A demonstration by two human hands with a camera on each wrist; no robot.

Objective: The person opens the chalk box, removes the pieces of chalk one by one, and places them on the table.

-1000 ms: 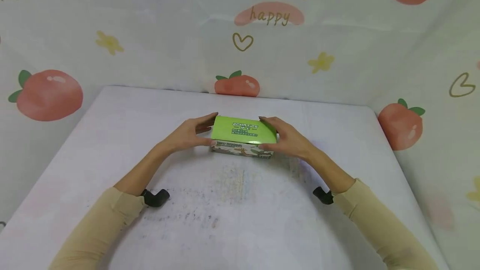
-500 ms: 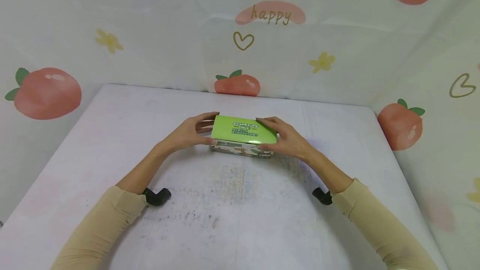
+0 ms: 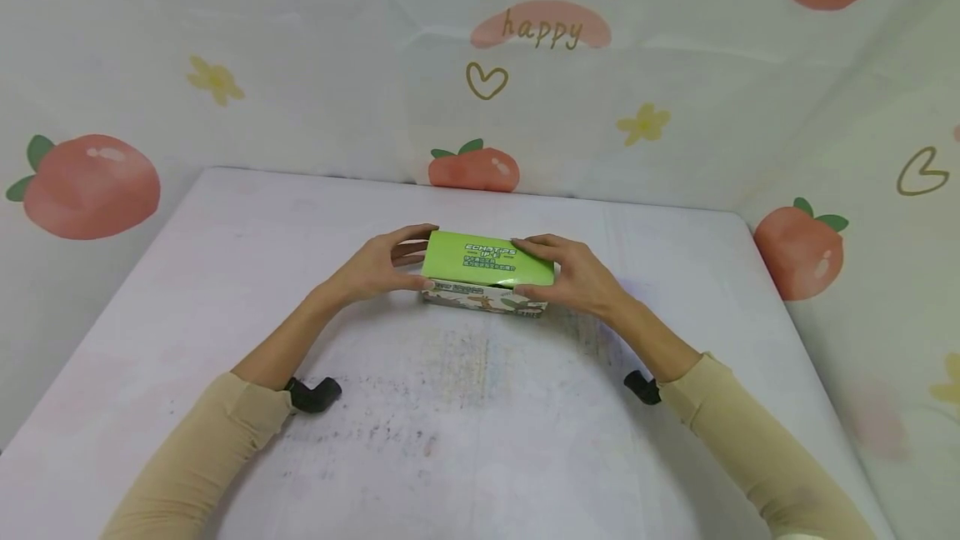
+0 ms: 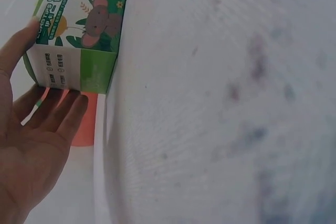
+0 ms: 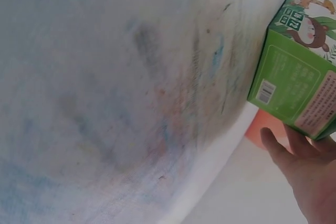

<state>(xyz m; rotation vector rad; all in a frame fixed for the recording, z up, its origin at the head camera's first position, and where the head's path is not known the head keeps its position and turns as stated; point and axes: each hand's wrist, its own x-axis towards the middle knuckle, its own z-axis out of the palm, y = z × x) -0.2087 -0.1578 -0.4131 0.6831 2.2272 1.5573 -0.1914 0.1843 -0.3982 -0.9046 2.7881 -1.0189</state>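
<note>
A small carton (image 3: 487,261) with a bright green top and animal pictures on its front stands at the middle of the table in the head view. My left hand (image 3: 372,267) holds its left end, thumb at the front corner and fingers toward the back; the left wrist view shows the fingertips (image 4: 79,103) against the far edge of the end panel. At the right end, my right hand (image 3: 573,273) grips the carton with its thumb on the front upper edge and fingers over the top. A dark sliver shows under the lid's front edge beside that thumb.
The white table (image 3: 480,440) carries smudges and coloured stains in front of the carton. A printed cloth (image 3: 337,65) hangs behind and along the sides. Black wrist mounts (image 3: 317,395) sit by both forearms, under beige sleeves (image 3: 202,448).
The right fingers have slid slightly left over the carton's top, and the right forearm has shifted a little. A dark sliver now shows at the lid's front edge. The carton stays in place.
</note>
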